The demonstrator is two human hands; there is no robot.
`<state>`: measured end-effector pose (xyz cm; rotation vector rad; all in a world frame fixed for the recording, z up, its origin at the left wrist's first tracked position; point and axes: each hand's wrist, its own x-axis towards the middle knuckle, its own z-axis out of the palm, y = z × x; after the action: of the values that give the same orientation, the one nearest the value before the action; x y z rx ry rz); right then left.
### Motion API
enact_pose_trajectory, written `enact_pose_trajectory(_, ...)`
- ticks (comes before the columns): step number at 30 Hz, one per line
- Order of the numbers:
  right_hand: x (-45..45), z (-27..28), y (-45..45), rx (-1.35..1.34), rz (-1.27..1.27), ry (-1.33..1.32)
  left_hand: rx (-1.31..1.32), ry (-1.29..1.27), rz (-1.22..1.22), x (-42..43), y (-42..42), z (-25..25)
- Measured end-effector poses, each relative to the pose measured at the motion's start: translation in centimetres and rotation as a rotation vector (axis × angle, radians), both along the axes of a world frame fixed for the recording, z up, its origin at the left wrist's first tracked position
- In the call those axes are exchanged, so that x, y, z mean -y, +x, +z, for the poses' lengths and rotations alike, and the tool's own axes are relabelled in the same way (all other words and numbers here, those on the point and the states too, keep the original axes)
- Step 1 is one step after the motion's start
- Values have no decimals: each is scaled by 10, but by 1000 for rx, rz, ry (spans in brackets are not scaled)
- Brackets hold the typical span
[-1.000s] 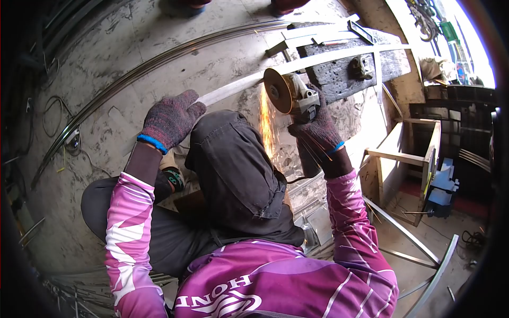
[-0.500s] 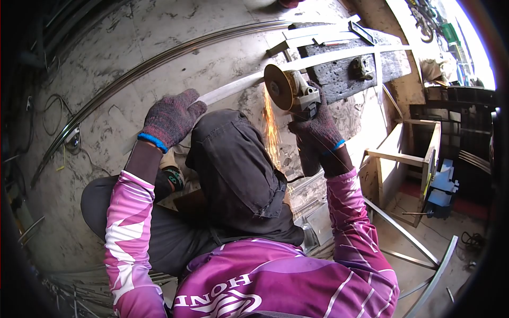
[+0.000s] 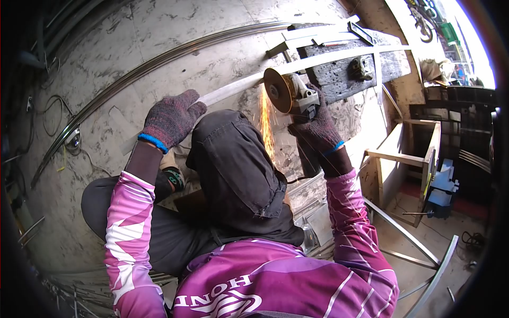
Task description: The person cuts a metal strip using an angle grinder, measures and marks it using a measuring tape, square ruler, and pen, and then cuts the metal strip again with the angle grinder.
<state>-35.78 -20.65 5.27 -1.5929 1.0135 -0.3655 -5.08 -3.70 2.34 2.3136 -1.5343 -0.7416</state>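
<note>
A long pale metal bar (image 3: 230,89) runs from the left-centre up to the right, over a dark scarred block (image 3: 339,79). Gloved in dark knit with a blue cuff, my left hand (image 3: 172,119) is closed round the bar's near end. My right hand (image 3: 319,130), in a matching glove, grips an angle grinder (image 3: 303,100). The grinder's brown disc (image 3: 278,91) meets the bar's lower edge, and orange sparks (image 3: 266,124) stream down from it past my raised knee.
Thin metal rods (image 3: 132,74) curve across the floor on the left. A clamp-like metal piece (image 3: 361,69) sits on the block. To the right are a wooden frame (image 3: 395,155), a blue object (image 3: 443,183) and metal bars (image 3: 405,231).
The other person's feet at the top edge have moved out of view. The grinder and disc have shifted only slightly, and the spark stream has changed shape.
</note>
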Motion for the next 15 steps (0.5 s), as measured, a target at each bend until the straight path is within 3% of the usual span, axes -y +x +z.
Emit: enact_pose_trajectory(15, 0, -1, 3, 4, 3, -50, -12, -9, 5, 0, -1, 3)
